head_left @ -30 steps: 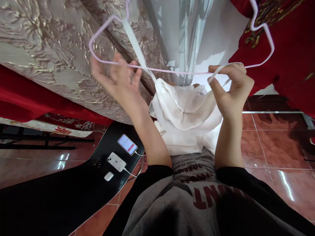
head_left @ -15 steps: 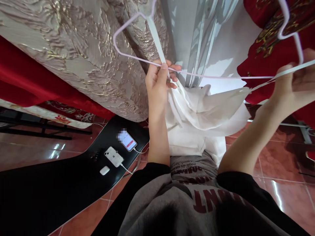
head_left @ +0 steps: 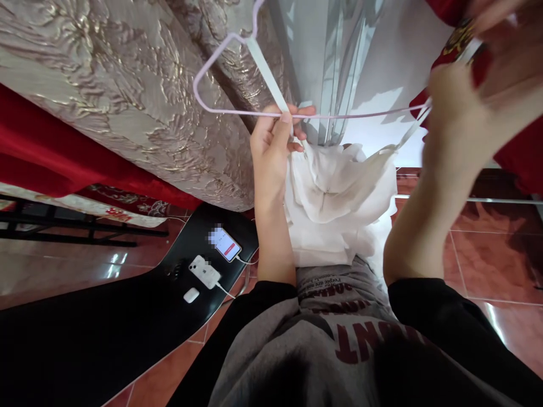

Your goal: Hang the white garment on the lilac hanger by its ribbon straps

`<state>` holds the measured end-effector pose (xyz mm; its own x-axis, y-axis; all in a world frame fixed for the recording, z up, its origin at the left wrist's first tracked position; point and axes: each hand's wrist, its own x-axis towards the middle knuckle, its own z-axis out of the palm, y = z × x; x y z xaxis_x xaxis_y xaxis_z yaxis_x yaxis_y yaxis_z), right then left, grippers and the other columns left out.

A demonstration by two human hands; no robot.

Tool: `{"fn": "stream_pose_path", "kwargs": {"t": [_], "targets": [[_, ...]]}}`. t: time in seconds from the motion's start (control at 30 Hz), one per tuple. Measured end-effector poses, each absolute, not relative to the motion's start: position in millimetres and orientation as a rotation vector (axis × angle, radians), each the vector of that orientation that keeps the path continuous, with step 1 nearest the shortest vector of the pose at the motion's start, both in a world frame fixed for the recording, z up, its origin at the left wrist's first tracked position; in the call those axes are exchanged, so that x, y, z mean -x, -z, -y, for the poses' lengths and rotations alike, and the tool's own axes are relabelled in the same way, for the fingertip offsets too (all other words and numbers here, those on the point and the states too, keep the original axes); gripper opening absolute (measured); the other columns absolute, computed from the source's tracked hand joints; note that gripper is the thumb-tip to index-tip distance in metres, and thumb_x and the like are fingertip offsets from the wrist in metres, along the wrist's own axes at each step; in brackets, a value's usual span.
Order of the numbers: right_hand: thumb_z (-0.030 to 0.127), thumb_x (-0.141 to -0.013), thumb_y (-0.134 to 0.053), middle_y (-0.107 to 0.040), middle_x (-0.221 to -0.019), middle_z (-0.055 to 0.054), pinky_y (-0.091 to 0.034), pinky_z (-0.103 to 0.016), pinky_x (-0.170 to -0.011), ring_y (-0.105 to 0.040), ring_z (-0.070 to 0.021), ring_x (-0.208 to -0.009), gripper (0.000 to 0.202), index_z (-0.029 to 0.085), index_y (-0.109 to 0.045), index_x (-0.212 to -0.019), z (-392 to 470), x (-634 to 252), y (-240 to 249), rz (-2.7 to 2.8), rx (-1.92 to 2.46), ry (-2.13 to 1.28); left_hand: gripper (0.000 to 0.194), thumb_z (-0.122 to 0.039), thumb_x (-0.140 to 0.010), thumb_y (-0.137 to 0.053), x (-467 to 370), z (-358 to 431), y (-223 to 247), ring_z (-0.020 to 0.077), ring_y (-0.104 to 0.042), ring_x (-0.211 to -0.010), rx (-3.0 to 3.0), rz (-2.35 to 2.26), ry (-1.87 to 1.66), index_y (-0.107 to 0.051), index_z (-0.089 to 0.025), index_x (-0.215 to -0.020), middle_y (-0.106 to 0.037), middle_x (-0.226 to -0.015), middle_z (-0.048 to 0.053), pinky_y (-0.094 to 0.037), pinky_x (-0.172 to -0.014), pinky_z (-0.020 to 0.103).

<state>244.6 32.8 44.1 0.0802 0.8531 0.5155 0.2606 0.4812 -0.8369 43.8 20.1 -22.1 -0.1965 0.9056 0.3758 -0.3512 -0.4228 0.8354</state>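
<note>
A pale pink hanger (head_left: 356, 116) stretches across the upper middle, its right end hidden behind my right hand. One white strap (head_left: 268, 76) of a sheer white garment (head_left: 335, 198) hooks over the notch at its left shoulder. My left hand (head_left: 275, 133) is closed around the hanger's lower bar and that strap, thumb in front. The garment hangs below, against my shirt. At the upper right, my right hand (head_left: 470, 96) is blurred by motion. The garment's other strap (head_left: 414, 129) runs taut up to it and shows again by its fingers, apparently gripped.
Embossed beige fabric (head_left: 139, 102) and red cloth (head_left: 85, 152) hang at the left. Below, a black curved bench (head_left: 127, 333) carries two phones, one white (head_left: 204, 272), on cables, and a small white case (head_left: 191, 295). Red embroidered cloth (head_left: 520, 152) hangs at the right.
My right hand has moved left and upward, drawing the strap along the hanger's right end. My left hand keeps its grip. The view has shifted slightly.
</note>
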Motion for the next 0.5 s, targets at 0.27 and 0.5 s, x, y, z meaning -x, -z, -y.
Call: {"fn": "stream_pose_path", "kwargs": {"t": [0.27, 0.5], "targets": [[0.044, -0.086, -0.058, -0.066, -0.105, -0.003, -0.019, -0.059, -0.128, -0.056, -0.0256, -0.115, 0.022, 0.037, -0.065, -0.106, -43.1, -222.1, 37.0, 1.796, 1.121, -0.181, 0.018, -0.036, -0.102, -0.060, -7.6, 16.2, 8.4, 0.0287, -0.069, -0.098, -1.498, -1.126, -1.509, -0.076, -0.028, -0.099, -0.075, -0.102, 0.006, -0.056, -0.071, 0.035], [0.039, -0.091, -0.048, -0.067, -0.100, -0.002, -0.026, -0.059, -0.123, -0.058, -0.0232, -0.107, 0.028, 0.040, -0.064, -0.113, -32.1, -219.0, 49.7, 1.742, 0.964, -0.035, 0.042, -0.060, -0.103, -0.049, -18.6, 24.2, -62.3, 0.0334, -0.058, -0.124, -1.071, -1.128, -1.740, -0.067, -0.027, -0.123, -0.072, -0.111, 0.008, -0.058, -0.081, 0.039]]}}
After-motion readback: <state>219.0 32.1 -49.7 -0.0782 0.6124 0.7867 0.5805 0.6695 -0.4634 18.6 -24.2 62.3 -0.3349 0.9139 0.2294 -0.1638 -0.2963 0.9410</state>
